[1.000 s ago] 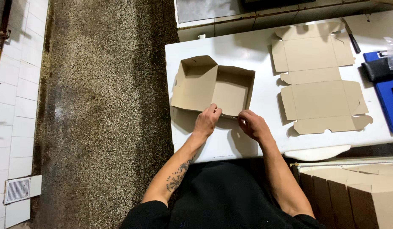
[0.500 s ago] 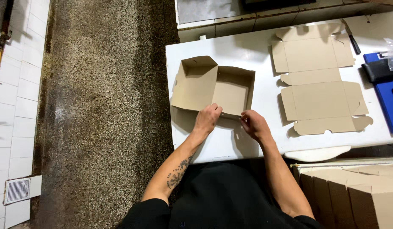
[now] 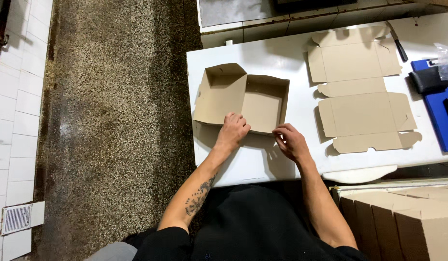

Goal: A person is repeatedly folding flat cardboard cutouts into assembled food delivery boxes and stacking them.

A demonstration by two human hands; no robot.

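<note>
Cardboard box (image 3: pixel 248 99) sits half-folded on table (image 3: pixel 291 58) — light, thin, easily creased. Near wall is pinched by left hand (image 3: pixel 232 131) and right hand (image 3: pixel 291 141); best held at folds.

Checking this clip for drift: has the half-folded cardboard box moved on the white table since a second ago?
No. The half-folded box keeps its spot against the table's left edge and the flat cardboard blank.
</note>
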